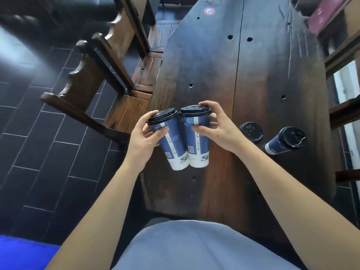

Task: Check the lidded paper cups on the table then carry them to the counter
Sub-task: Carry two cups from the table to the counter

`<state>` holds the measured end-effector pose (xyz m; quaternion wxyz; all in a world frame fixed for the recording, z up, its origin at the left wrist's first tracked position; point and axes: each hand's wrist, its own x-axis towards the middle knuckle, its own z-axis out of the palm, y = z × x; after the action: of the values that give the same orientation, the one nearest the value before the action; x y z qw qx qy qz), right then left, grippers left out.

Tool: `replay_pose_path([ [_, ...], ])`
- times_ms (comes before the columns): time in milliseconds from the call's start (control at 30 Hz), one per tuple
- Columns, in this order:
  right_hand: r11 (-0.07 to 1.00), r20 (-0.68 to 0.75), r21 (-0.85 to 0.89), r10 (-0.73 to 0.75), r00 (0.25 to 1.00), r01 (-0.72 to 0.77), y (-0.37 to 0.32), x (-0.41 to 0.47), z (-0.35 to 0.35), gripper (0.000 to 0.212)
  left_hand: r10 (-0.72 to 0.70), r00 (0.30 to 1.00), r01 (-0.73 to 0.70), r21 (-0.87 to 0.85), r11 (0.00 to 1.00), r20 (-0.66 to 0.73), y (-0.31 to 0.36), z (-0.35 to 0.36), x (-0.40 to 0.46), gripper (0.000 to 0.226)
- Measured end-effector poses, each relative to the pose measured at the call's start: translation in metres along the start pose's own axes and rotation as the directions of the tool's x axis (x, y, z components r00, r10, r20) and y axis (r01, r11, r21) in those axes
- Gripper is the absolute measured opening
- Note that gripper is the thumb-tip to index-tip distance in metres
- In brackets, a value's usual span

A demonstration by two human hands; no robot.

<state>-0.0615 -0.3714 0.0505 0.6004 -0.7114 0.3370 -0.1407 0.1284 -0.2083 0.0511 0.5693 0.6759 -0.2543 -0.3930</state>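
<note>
— What are the hands holding?

— I see the left hand curled round one blue cup just under its black lid; the right hand grips a second blue cup the same way. Both cups are lifted above the wooden table, touching side by side.

— Any writing?

— QR squares and small print on white strips, too blurred for me to read. A round red sticker at the far end shows a 6.

— Anything else?

— Two more lidded cups stand on the table right of the hands. Wooden chairs line its left edge; a shelf is cut off at right.
</note>
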Motion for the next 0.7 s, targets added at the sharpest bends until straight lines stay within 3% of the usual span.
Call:
replay_pose_path([
  [333, 0.99, 0.085, -0.061, -0.124, 0.989, 0.129, -0.072, 0.005, 0.082, 0.057, 0.115, 0.978, -0.127, -0.062, 0.99, -0.173, 0.009, -0.109, -0.059, 0.045],
  [700, 0.975, 0.226, -0.076, -0.185, 0.956, 0.207, -0.136, 0.026, 0.285, 0.057, 0.157, 0.925, -0.192, -0.068, 0.979, -0.347, -0.015, -0.302, -0.127, 0.041],
])
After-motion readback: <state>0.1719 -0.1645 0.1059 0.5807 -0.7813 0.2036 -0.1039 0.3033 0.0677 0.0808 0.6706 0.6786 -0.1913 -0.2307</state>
